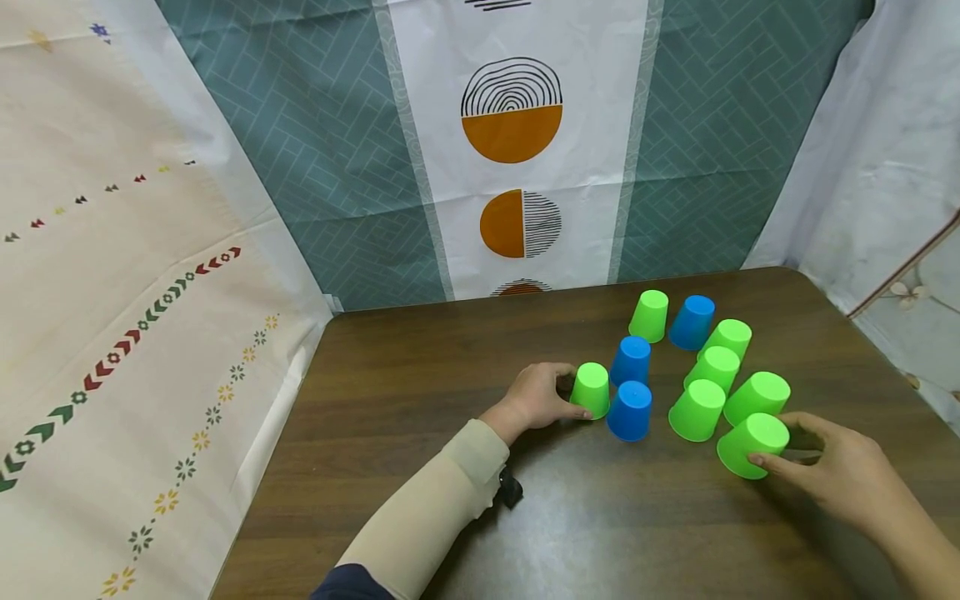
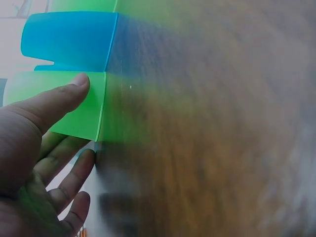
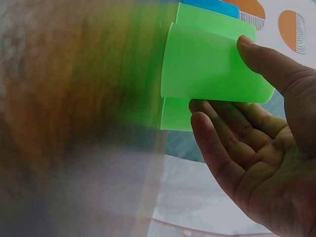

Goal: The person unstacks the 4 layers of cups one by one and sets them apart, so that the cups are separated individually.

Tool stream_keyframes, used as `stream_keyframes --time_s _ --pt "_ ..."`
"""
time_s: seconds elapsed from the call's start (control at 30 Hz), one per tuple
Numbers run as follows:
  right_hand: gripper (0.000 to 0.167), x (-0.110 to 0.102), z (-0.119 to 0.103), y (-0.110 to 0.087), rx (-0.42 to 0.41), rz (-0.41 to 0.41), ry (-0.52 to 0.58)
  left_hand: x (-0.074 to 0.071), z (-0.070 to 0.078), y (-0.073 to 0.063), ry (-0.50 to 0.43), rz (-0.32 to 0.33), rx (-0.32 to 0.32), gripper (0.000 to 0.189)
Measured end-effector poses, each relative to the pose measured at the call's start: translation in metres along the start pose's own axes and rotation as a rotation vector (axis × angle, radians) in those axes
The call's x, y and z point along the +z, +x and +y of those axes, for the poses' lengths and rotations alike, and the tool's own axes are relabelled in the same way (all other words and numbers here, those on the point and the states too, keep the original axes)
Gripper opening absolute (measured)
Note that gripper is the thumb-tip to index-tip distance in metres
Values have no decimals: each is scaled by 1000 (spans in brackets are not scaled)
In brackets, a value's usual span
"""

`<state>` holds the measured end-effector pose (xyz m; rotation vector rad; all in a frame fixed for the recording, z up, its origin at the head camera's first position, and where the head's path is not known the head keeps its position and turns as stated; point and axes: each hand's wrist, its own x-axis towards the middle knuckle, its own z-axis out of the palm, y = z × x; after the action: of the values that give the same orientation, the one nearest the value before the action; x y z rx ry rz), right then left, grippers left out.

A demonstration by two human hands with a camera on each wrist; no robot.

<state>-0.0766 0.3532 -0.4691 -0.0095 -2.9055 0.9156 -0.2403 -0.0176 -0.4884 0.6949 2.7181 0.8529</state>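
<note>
In the head view, my left hand [image 1: 534,398] holds an upside-down green cup [image 1: 592,390] at the left end of a group of cups. Its thumb lies along one side of that green cup [image 2: 71,116] in the left wrist view, with fingers on the other side. A blue cup [image 1: 630,412] stands right beside it. My right hand [image 1: 847,462] grips the nearest green cup [image 1: 750,448], thumb on one side and fingertips at the other, as the right wrist view of the cup [image 3: 212,64] shows. Another green cup [image 1: 759,397] stands just behind it.
More upturned cups stand on the brown table [image 1: 420,375]: a blue cup [image 1: 631,360], another blue cup [image 1: 692,322], a far green cup [image 1: 648,317], and a green row including the front one [image 1: 697,410]. Fabric [image 1: 337,167] hangs behind the table.
</note>
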Motion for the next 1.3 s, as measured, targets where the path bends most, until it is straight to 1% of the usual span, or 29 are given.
stream_keyframes --time_s 0.27,0.83,1.1,1.3 --pt "60 0 0 0 -7 6 0 1 -1 -1 -31 14 -11 63" --pt "61 -2 -2 1 -1 2 -1 1 0 -2 -4 5 -16 65" --pt "60 0 1 0 -16 10 1 2 -2 -1 -14 7 -13 65" --pt "60 0 3 1 -12 5 -1 2 -3 0 -23 4 -15 63"
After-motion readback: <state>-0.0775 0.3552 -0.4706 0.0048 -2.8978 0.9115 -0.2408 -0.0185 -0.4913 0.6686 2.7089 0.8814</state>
